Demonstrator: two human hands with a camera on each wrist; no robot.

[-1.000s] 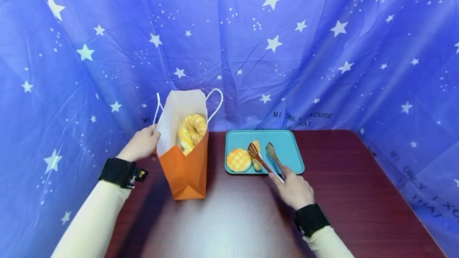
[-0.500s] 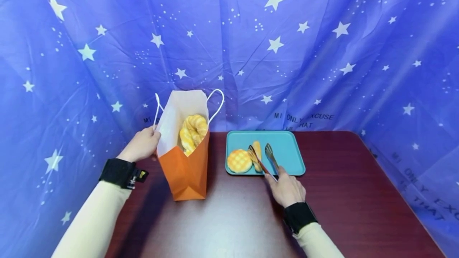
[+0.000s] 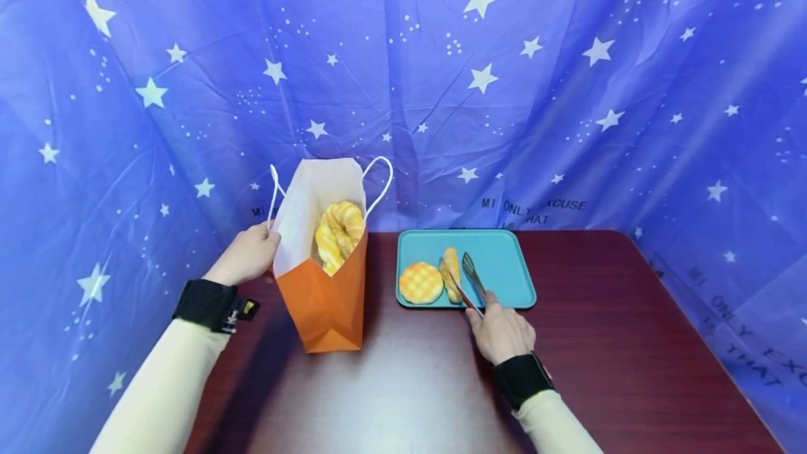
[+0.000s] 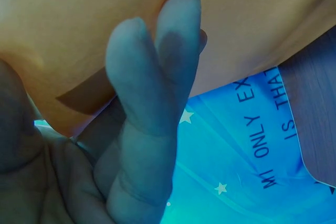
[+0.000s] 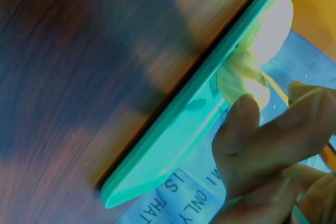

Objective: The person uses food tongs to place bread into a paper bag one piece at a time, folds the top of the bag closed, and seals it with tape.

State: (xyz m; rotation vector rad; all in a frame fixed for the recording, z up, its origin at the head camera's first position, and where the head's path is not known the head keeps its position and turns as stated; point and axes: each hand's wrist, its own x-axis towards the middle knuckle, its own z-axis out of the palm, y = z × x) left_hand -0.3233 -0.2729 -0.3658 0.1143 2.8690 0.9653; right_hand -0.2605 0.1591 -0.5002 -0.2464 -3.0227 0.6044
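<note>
My left hand (image 3: 247,254) pinches the left upper edge of an orange paper bag (image 3: 324,310), which stands upright with its mouth wide. In the left wrist view, fingers (image 4: 176,40) lie against the bag's paper. A ring of twisted bread (image 3: 340,231) shows inside the bag. My right hand (image 3: 503,333) grips tongs (image 3: 472,270) whose arms are spread over a teal tray (image 3: 511,258). One tong blade overlaps the left side of a long bread roll (image 3: 451,259); the other stands apart on its right. A round bun (image 3: 420,283) lies left of the roll.
The dark red table (image 3: 403,398) bears the bag and tray, with a gap between them. A blue star-printed curtain (image 3: 403,90) closes off the back and both sides. White cord handles (image 3: 389,175) rise from the bag.
My right hand and the tongs have moved slightly left, bringing the blades to either side of the long bread roll. The left hand and bag have barely shifted.
</note>
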